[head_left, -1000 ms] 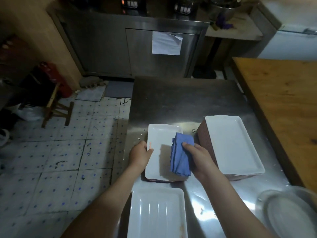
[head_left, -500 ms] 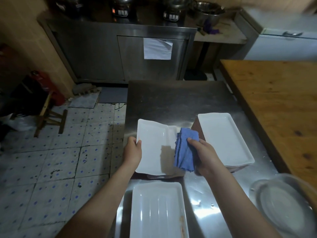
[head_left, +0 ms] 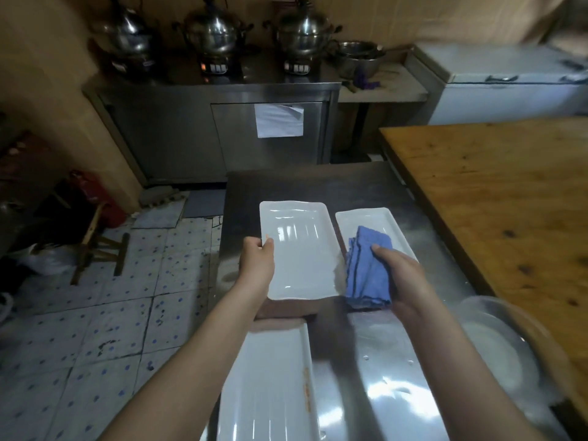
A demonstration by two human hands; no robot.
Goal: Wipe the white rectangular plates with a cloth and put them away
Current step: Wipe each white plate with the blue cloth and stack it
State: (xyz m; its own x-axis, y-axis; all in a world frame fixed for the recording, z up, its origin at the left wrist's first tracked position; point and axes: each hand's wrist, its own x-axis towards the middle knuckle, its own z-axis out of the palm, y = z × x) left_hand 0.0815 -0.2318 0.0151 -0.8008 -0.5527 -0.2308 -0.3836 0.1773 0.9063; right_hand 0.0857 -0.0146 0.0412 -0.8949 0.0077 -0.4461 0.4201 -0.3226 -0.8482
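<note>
Left hand (head_left: 257,261) grips the left edge of a white plate (head_left: 299,249), thumb on the rim, above the steel table (head_left: 318,183). Right hand (head_left: 401,272) is curled around the folded blue cloth (head_left: 367,267), over the other plate stack (head_left: 366,219) beside it.

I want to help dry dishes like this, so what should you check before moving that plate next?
1. Left hand grip on the held plate: ok, thumb over its left rim.
2. Blue cloth off that plate: ok, the right hand holds it beside the plate.
3. Plate wiped clean: cannot tell; a small orange speck shows near the thumb.
4. Right stack free for landing: not ok, the cloth and right hand hang over it.
</note>
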